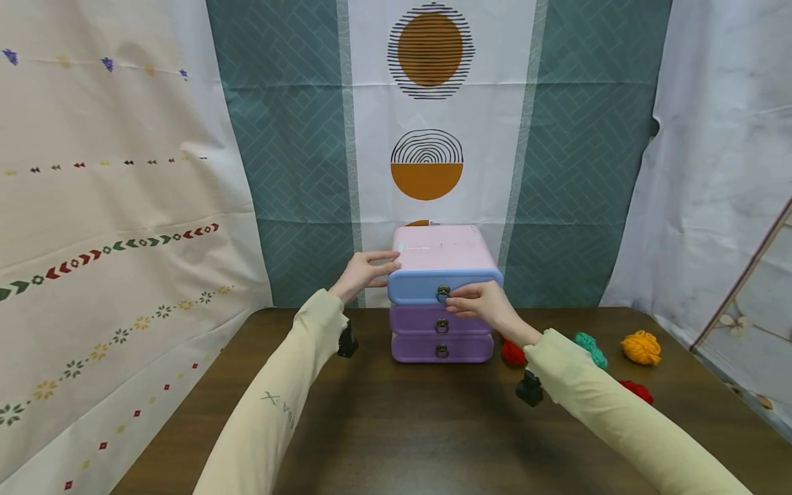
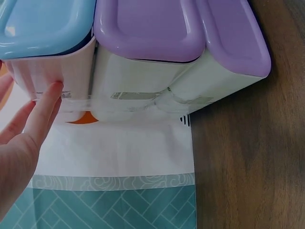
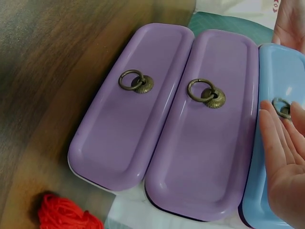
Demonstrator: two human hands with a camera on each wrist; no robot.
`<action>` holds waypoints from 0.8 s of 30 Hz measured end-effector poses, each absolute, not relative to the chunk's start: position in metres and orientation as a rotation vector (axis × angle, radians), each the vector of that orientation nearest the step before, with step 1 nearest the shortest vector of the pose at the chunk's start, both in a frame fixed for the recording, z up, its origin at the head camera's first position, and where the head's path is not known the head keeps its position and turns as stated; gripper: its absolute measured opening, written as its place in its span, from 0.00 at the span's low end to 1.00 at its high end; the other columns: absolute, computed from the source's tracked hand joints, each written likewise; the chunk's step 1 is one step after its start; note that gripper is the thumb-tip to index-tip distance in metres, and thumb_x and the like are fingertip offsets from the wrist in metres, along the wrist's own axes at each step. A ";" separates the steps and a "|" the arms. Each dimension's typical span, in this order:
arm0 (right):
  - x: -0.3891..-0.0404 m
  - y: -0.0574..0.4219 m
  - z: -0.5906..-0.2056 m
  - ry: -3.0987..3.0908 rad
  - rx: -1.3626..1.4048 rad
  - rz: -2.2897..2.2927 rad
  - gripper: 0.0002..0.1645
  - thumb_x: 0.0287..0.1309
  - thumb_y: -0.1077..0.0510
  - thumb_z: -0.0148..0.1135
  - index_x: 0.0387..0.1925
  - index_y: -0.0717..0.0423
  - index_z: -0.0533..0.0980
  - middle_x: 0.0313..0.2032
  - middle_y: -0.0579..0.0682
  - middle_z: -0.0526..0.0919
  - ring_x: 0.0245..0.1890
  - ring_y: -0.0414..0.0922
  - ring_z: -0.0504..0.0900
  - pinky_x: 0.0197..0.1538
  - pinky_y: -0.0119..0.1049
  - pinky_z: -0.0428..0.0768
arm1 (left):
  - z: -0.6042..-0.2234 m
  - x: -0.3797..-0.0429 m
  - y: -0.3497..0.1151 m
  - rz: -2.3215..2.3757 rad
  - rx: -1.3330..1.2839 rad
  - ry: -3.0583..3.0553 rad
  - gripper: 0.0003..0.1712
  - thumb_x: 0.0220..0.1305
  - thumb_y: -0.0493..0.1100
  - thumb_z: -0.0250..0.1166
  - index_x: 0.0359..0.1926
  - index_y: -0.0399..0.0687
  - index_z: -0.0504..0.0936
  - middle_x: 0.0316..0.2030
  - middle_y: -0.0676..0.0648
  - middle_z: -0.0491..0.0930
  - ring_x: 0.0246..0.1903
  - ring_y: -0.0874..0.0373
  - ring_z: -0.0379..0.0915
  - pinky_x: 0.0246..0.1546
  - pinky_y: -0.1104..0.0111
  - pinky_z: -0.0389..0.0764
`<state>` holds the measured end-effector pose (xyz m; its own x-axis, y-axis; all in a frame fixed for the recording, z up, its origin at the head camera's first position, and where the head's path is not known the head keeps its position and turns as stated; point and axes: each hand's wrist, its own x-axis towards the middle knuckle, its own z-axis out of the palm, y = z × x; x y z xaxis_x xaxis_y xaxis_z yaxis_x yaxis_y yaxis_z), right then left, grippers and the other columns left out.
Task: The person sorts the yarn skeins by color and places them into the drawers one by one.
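Blue is marking the front of the top drawer (image 1: 411,287), which is standing directly at the right-hand grip.

Head view: the right hand (image 1: 485,302) is reaching in from the right, its thumb and fingertips apparently pinching the metal ring (image 1: 443,295) at the drawer's middle. From this grip the drawer front is extending to both sides, its long axis running level, left to right; the pink casing (image 1: 439,244) is lying above and behind. The left hand (image 1: 371,269) is bracing the casing's left side with fingers spread, gripping nothing. Of the two, the right hand is lying nearer the ring. Directly below its grip, the purple middle drawer (image 1: 411,320) and bottom drawer (image 1: 411,349) are stacking down to the table (image 1: 383,440). Lower right of the grip, a red yarn ball (image 1: 512,353) is resting beside the stack.

Left wrist view: the left fingertips are touching the casing's side wall, just behind the blue front.

Right wrist view: the right fingers are partly covering the ring, so the exact contact is remaining hidden. Both purple drawers are lying beside this grip, their own rings hanging untouched.
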<state>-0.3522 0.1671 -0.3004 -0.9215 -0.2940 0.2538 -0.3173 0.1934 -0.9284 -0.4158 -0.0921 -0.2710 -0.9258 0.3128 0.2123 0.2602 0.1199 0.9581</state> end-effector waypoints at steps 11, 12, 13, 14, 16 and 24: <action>-0.355 0.157 -0.303 -2.394 0.607 1.774 0.12 0.54 0.66 0.61 0.38 0.75 0.76 0.33 0.63 0.81 0.34 0.54 0.81 0.38 0.43 0.79 | -0.268 -0.414 -0.091 1.954 0.583 2.325 0.25 0.55 0.41 0.66 0.55 0.40 0.75 0.53 0.44 0.71 0.43 0.53 0.75 0.39 0.61 0.78; -0.355 0.157 -0.303 -2.391 0.603 1.771 0.12 0.54 0.66 0.61 0.37 0.74 0.77 0.33 0.62 0.81 0.34 0.53 0.81 0.38 0.43 0.79 | -0.268 -0.415 -0.092 1.954 0.584 2.324 0.25 0.55 0.41 0.66 0.55 0.40 0.75 0.53 0.43 0.71 0.43 0.53 0.75 0.39 0.61 0.77; -0.355 0.156 -0.303 -2.389 0.602 1.768 0.11 0.55 0.67 0.61 0.37 0.74 0.77 0.33 0.62 0.81 0.34 0.53 0.81 0.38 0.43 0.79 | -0.268 -0.415 -0.092 1.956 0.581 2.323 0.25 0.55 0.41 0.66 0.55 0.40 0.75 0.53 0.43 0.71 0.43 0.53 0.75 0.39 0.61 0.78; -0.355 0.156 -0.302 -2.388 0.593 1.771 0.10 0.55 0.67 0.60 0.37 0.74 0.77 0.33 0.62 0.81 0.34 0.53 0.81 0.37 0.42 0.79 | -0.268 -0.415 -0.092 1.954 0.582 2.324 0.25 0.55 0.41 0.66 0.55 0.40 0.75 0.53 0.43 0.70 0.43 0.53 0.75 0.39 0.61 0.77; -0.355 0.155 -0.302 -2.390 0.579 1.769 0.09 0.55 0.68 0.60 0.36 0.74 0.77 0.32 0.61 0.81 0.34 0.53 0.81 0.37 0.42 0.79 | -0.269 -0.416 -0.092 1.948 0.584 2.332 0.25 0.56 0.41 0.66 0.55 0.41 0.75 0.53 0.43 0.70 0.43 0.53 0.75 0.39 0.60 0.77; -0.354 0.155 -0.302 -2.419 0.545 1.748 0.09 0.55 0.68 0.60 0.36 0.73 0.77 0.32 0.60 0.81 0.33 0.51 0.82 0.35 0.38 0.79 | -0.269 -0.418 -0.091 1.923 0.577 2.370 0.25 0.55 0.42 0.67 0.54 0.41 0.75 0.53 0.44 0.71 0.43 0.53 0.75 0.39 0.60 0.78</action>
